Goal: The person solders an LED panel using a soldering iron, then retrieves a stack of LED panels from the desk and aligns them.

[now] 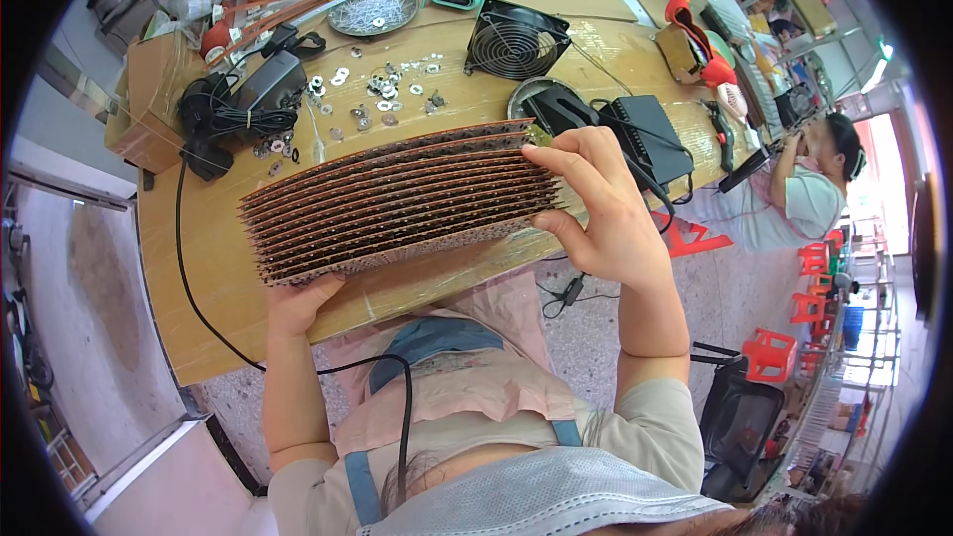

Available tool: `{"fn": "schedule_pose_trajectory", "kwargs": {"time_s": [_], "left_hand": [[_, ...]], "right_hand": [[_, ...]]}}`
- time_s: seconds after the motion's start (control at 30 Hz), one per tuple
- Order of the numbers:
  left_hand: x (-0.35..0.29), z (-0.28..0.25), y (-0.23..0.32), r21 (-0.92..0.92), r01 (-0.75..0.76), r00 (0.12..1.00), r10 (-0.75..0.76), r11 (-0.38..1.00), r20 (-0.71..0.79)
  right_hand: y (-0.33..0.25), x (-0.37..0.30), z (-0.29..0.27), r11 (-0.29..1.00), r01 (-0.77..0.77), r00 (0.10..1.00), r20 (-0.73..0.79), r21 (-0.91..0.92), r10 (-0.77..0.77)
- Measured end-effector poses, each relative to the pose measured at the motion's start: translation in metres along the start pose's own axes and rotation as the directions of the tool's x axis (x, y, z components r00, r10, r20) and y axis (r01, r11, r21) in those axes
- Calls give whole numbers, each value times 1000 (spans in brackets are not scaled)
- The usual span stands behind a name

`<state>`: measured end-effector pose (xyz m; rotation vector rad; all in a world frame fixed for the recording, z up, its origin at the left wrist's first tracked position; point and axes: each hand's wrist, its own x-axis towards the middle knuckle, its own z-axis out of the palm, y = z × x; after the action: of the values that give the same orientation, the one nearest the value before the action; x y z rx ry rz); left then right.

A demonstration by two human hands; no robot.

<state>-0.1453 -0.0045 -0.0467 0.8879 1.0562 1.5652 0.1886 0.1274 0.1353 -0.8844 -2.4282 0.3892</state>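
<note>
A thick stack of circuit boards (397, 203), thin orange-brown edges with rows of small dark parts and pins between them, is held tilted above the near side of the table. My left hand (301, 303) grips its lower left corner, the thumb along the near face and the other fingers hidden behind the stack. At the right end, my right hand (606, 208) has its fingers over the upper corner and its thumb lower down, closed on the boards' ends. The top boards are slightly fanned apart from the rest.
Behind the stack, the table (208, 308) holds loose metal washers (387, 89), a dish of small pins (372, 10), a black fan (516, 38), a black box (650, 139) with cables and a power adapter (270, 79). A black cable (189, 268) hangs over the table's front edge. Another person (809, 179) sits at right.
</note>
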Motion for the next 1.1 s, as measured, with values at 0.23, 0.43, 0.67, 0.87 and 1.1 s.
{"fn": "schedule_pose_trajectory", "kwargs": {"time_s": [0.23, 0.43, 0.67, 0.87, 1.1], "left_hand": [[2, 0, 1, 1, -38, 999, 38, 999, 12], [5, 1, 2, 24, -25, 999, 25, 999, -30], [3, -7, -4, 123, -104, 993, 110, 987, -45], [18, 3, 9, 255, 163, 983, -179, 953, 40], [25, -3, 4, 480, -45, 998, 20, 876, 56]], "right_hand": [[2, -3, 2, 996, -49, 999, 0, 75, 49], [9, -5, 0, 998, -26, 1000, -4, 62, 27], [22, -4, 11, 953, -34, 999, -3, 300, 37], [59, -31, 68, 658, -59, 973, -104, 751, 207], [92, -53, 139, 501, -270, 917, 61, 822, 394]]}}
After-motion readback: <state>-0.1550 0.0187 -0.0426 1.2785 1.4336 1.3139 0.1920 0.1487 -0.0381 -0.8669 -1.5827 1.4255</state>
